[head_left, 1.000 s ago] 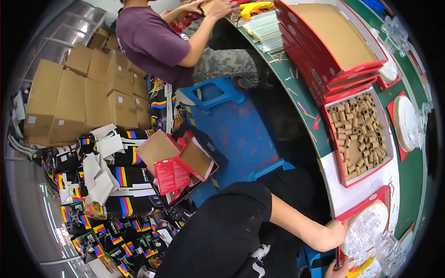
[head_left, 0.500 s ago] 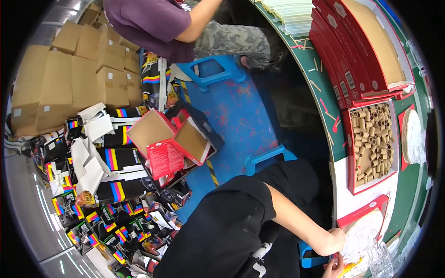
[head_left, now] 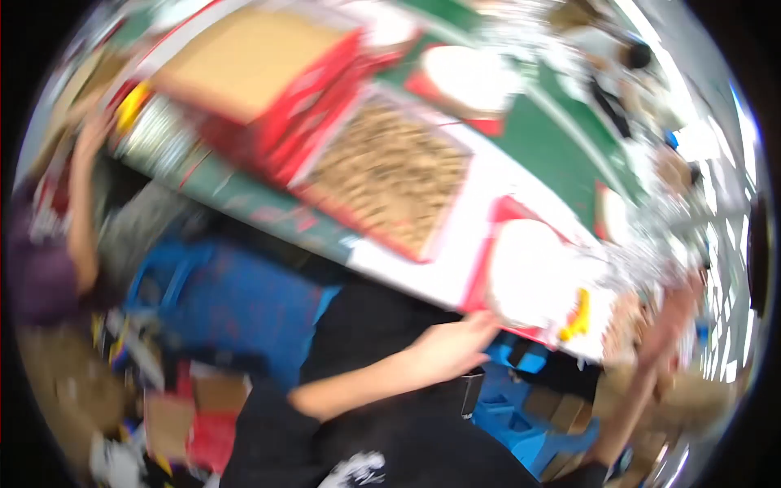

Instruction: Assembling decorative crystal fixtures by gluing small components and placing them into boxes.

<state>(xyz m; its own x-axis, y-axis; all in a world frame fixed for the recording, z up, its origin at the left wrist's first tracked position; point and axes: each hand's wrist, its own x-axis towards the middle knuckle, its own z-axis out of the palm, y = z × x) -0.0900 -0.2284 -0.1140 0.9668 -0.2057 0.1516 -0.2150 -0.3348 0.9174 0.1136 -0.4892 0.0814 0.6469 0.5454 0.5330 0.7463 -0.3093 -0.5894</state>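
My left hand [head_left: 455, 350] is at the table's near edge, fingers stretched out and apart, beside the corner of a red box piece [head_left: 482, 281]. Nothing shows in it. On the red piece rests a white rounded stack [head_left: 527, 268], its details blurred. Just right of that lies a yellow-orange object [head_left: 576, 315], its kind too smeared to tell. My right hand [head_left: 671, 325] reaches out at the far right, near a heap of small pinkish-brown pieces [head_left: 625, 321]. Motion blur hides its fingers and whatever they may hold.
A shallow box of short brown cardboard tubes [head_left: 390, 175] sits on the green table [head_left: 537, 154]. Left of it are stacked red boxes [head_left: 309, 106]. A co-worker's arm [head_left: 81, 203] is at far left. Blue stools [head_left: 167, 272] and open cartons [head_left: 171, 423] stand below.
The view has swung right, so the table now crosses the upper middle. My left hand has come away from the yellow-orange object; my right arm now shows at the right.
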